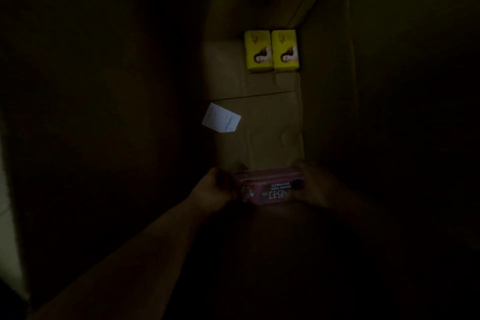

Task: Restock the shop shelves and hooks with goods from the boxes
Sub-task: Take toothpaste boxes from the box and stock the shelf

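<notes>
A deep cardboard box (275, 122) stands open, dim inside. Two yellow packets (271, 50) sit side by side, touching, on its floor at the far right corner. A pink toothpaste carton (270, 187) lies lengthwise across the near edge of the floor, printed face up.

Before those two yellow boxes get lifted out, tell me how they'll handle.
The yellow boxes look like small, flat-sided cartons, so probably stiff and light. Lying flat on the cardboard box floor, they should slide rather than roll. Side by side, they could likely be lifted together.
</notes>
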Motion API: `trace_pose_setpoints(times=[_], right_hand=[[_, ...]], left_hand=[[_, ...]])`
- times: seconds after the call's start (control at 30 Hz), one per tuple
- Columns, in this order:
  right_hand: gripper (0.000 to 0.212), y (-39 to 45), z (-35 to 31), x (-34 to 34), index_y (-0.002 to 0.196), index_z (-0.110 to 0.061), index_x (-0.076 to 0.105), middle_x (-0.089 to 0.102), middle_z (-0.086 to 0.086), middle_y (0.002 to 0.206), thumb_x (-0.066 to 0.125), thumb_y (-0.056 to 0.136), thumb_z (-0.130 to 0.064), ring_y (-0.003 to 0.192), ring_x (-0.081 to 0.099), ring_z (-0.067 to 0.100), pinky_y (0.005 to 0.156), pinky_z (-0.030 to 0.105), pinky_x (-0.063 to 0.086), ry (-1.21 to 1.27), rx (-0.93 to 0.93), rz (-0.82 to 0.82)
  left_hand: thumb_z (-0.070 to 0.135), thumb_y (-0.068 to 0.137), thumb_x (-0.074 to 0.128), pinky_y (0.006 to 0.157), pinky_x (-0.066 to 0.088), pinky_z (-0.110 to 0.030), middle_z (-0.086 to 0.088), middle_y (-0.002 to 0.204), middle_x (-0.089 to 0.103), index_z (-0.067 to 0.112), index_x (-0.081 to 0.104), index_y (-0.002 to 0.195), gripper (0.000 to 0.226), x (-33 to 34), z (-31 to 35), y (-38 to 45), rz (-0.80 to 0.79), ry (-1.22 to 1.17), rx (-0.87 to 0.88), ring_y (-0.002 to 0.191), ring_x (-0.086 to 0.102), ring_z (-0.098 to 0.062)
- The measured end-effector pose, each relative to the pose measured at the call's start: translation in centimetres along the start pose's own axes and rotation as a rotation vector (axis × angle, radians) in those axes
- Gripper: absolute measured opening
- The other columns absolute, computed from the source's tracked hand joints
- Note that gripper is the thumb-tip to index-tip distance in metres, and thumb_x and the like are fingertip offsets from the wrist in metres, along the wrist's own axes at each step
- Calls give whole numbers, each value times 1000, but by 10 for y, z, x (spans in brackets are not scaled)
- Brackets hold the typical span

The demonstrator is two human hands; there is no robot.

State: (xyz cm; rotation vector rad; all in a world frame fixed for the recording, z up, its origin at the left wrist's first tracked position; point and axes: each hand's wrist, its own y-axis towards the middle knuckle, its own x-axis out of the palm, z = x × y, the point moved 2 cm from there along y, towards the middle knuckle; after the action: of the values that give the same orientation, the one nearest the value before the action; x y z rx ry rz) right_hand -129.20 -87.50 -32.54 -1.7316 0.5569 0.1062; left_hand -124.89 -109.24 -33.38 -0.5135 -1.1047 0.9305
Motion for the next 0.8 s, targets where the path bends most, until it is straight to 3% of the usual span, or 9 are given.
trace_pose_setpoints(times=[0.03, 0.07, 0.13, 0.3, 0.33, 0.4, 0.5, 0.67, 0.8], right_hand=[[86, 6, 6, 4, 141, -12, 39, 40, 6, 143, 82, 71, -36, 130, 41, 25, 105, 29, 33, 23, 8, 13], [87, 11, 12, 9, 141, -14, 41, 41, 5, 142, 83, 68, -38, 130, 41, 25, 106, 30, 33, 52, 7, 26], [87, 22, 19, 20, 138, -18, 45, 42, 5, 142, 83, 65, -46, 130, 41, 26, 107, 33, 34, 42, 25, 120], [115, 41, 29, 35, 131, -16, 53, 53, 6, 134, 66, 39, -84, 125, 49, 28, 104, 40, 40, 180, 55, 201], [112, 41, 27, 32, 131, -15, 52, 54, 6, 133, 72, 42, -80, 123, 51, 28, 103, 41, 41, 239, 62, 204], [89, 40, 27, 29, 132, -12, 51, 55, 7, 131, 88, 57, -43, 121, 53, 28, 103, 43, 42, 409, 101, 220], [78, 37, 31, 33, 129, -7, 52, 60, 11, 124, 88, 60, -9, 117, 57, 29, 100, 44, 46, 651, 141, 278], [96, 40, 25, 43, 142, -6, 35, 46, 10, 141, 87, 62, -8, 129, 46, 26, 109, 41, 37, 780, 133, 251], [87, 40, 28, 43, 137, -6, 40, 51, 5, 132, 85, 63, 0, 122, 50, 22, 105, 35, 40, 890, 86, 230]], left_hand=[[-9, 71, 73, 85, 55, -47, -25, 102, 69, -9, 63, 108, 39, -12, -13, 12, 93, -104, 48, 104, 62, -45], [-4, 60, 80, 81, 56, -51, -28, 104, 66, -12, 62, 108, 51, -21, -20, 21, 176, 7, 109, 99, 64, -42], [11, 51, 84, 83, 56, -42, -22, 107, 66, -12, 59, 111, 69, -25, -27, 21, 349, 259, 73, 98, 66, -31], [-4, 81, 68, 71, 49, -11, 8, 87, 71, -1, 63, 109, 29, -10, -39, 34, 415, 186, 112, 80, 67, 3], [-6, 83, 65, 71, 49, -10, 8, 92, 71, 3, 59, 115, 34, -9, -40, 34, 451, 137, 109, 87, 66, 0], [-6, 86, 61, 74, 52, -13, -9, 115, 66, -3, 54, 124, 39, -9, -43, 34, 531, 39, 101, 107, 62, -20], [-10, 85, 59, 69, 55, -17, -21, 125, 58, -5, 49, 130, 46, -15, -45, 26, 594, -122, 77, 98, 62, -25], [21, 54, 89, 86, 53, -30, -17, 129, 57, -1, 49, 132, 90, -26, -41, 24, 493, -63, 24, 111, 59, -28], [-14, 80, 62, 88, 50, -30, -17, 132, 53, -2, 44, 137, 60, -24, -41, 30, 495, -30, -13, 118, 54, -30]])
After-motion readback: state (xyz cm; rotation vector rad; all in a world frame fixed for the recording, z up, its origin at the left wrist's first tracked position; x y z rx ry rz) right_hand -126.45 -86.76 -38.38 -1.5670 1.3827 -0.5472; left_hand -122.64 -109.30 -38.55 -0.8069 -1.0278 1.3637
